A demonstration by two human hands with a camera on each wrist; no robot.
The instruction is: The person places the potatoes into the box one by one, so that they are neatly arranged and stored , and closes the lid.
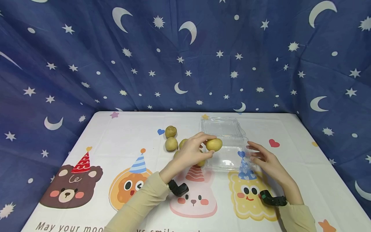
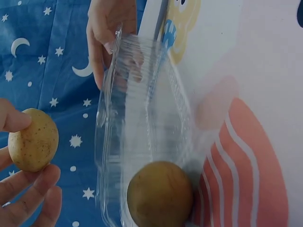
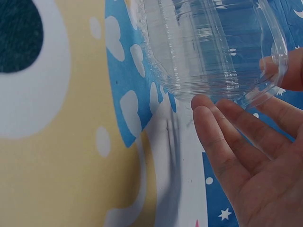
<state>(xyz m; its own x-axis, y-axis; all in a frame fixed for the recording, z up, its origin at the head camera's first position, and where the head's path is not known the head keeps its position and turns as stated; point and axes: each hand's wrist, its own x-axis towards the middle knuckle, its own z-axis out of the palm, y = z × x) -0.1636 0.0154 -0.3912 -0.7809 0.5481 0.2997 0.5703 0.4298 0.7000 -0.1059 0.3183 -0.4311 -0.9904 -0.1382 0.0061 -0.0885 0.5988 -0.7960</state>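
Note:
In the head view my left hand (image 1: 192, 149) pinches a small yellow potato (image 1: 214, 145) between thumb and fingers. It holds this potato above the left side of a clear plastic clamshell container (image 1: 229, 158). The left wrist view shows the held potato (image 2: 33, 139) raised higher than the container's rim (image 2: 102, 142). At the container's right end is my right hand (image 1: 268, 161). One digit lies over the rim in the right wrist view, while the other fingers (image 3: 218, 137) rest against the outside of the wall. The container's lid (image 1: 221, 125) lies folded back behind it.
Several more potatoes (image 1: 171, 144) lie on the table left of the container, some partly hidden by my left hand. One potato (image 2: 160, 194) sits close by the container's left end. A printed white cloth (image 1: 130, 129) covers the table; a blue starry curtain (image 1: 208, 80) hangs behind.

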